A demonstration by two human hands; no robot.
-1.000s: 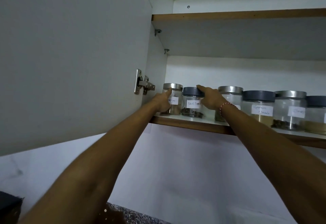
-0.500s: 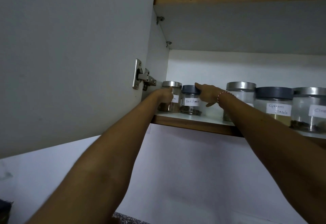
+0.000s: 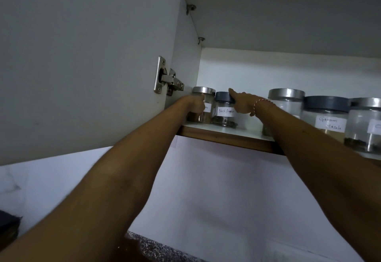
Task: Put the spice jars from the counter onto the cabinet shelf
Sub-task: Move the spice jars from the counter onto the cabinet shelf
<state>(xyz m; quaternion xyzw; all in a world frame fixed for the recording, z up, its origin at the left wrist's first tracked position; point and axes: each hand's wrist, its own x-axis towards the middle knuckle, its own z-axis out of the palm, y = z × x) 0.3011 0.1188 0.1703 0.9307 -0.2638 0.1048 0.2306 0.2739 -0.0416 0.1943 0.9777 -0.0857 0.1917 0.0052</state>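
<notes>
Two spice jars stand side by side at the left end of the cabinet shelf: a silver-lidded jar gripped by the left hand, and a dark-lidded black pepper jar whose lid the right hand touches with an outstretched finger. Three larger jars, among them a garam masala jar, line the shelf to the right, beside the open cabinet door.

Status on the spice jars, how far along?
Done: five clear glass jars stand on the white cabinet shelf, including the dark-lidded Garam Masala jar. In hand: left hand grips the silver-lidded jar; right hand touches the dark-lidded Black Pepper jar. Left: counter mostly out of view, can't tell.
</notes>
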